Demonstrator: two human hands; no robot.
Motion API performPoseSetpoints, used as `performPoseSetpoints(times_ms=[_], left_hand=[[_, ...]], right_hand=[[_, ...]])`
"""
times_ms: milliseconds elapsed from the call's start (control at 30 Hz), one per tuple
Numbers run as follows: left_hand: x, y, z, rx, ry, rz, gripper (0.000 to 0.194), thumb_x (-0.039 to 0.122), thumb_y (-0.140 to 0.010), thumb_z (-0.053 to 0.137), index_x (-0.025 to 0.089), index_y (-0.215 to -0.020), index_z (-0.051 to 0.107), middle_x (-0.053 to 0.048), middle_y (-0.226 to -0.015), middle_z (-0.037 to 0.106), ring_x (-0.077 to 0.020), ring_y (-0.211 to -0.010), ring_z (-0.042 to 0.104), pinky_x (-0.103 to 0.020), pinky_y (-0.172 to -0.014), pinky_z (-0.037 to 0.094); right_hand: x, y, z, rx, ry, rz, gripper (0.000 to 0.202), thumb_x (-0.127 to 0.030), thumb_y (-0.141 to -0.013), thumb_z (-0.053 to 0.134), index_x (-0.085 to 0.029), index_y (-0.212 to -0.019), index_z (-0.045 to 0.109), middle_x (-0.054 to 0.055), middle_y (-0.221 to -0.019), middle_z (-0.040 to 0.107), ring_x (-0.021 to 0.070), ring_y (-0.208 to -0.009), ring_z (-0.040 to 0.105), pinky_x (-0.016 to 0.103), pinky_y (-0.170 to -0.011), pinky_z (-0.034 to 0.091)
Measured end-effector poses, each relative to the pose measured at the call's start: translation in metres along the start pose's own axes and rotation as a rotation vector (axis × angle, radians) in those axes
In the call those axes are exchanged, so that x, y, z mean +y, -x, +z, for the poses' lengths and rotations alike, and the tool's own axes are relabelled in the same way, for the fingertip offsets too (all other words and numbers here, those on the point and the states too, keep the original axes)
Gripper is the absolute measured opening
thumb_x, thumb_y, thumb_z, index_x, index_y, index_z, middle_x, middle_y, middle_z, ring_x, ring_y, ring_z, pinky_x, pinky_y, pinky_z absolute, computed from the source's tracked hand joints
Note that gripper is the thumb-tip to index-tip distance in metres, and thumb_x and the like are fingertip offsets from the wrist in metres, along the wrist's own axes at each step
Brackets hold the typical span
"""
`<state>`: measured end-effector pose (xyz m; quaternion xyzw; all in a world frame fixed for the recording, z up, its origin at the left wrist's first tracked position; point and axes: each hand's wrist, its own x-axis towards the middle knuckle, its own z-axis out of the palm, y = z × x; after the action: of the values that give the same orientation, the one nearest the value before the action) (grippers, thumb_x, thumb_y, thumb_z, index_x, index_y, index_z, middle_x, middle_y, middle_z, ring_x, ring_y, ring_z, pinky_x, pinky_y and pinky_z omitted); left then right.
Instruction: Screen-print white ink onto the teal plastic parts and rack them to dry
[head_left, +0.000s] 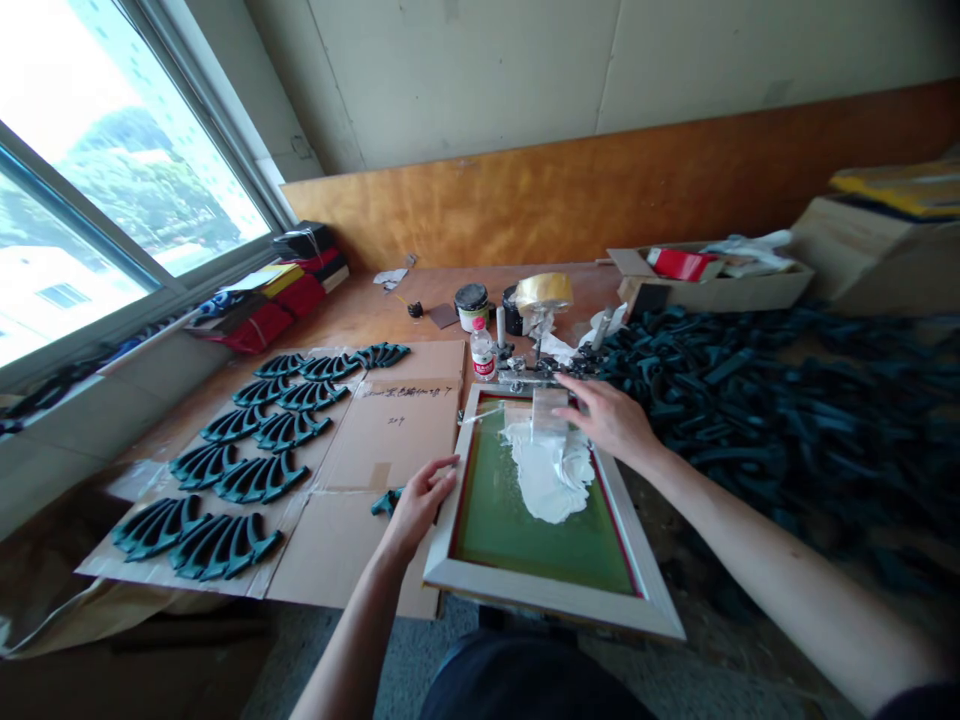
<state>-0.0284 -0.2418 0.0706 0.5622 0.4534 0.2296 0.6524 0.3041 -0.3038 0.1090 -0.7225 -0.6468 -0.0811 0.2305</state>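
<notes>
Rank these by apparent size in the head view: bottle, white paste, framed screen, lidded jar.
1. Framed screen
2. White paste
3. Bottle and lidded jar: too alike to rank; the bottle looks nearer the camera.

On the flat cardboard sheet, I note two lines of dark handwriting; only 色, in the upper line, is legible. The bottle bears a red label; I find its pale lettering unreadable.

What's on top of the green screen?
White paste, a thin pale strip and a flat scraper, the right hand at its edge. Whatever the paste covers can't be seen.
</notes>
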Motion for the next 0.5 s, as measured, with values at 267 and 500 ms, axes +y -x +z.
performPoseSetpoints(times_ms=[267, 500], left_hand=[[0.113, -0.028, 0.018, 0.109, 0.24, 0.41, 0.052, 0.062, -0.084, 0.048, 0.017, -0.104, 0.063, -0.009, -0.103, 0.068, -0.0187, -0.087, 0.064, -0.024, -0.061, 0.05], [0.065, -0.012, 0.076, 0.129, 0.337, 0.128, 0.059, 0.067, -0.076, 0.056, 0.014, -0.102, 0.059, -0.01, -0.086, 0.071, -0.0153, -0.064, 0.065, -0.02, -0.048, 0.046]], right_hand=[[0.032, 0.089, 0.037, -0.197, -0.093, 0.176, 0.034, -0.054, -0.083, 0.055, -0.021, -0.081, 0.063, 0.005, -0.082, 0.064, 0.0214, -0.078, 0.061, 0.03, -0.066, 0.046], [-0.037, 0.114, 0.071, -0.358, 0.003, 0.268, 0.016, -0.027, -0.093, 0.046, -0.017, -0.085, 0.055, 0.008, -0.082, 0.064, 0.0211, -0.078, 0.061, 0.03, -0.068, 0.043]])
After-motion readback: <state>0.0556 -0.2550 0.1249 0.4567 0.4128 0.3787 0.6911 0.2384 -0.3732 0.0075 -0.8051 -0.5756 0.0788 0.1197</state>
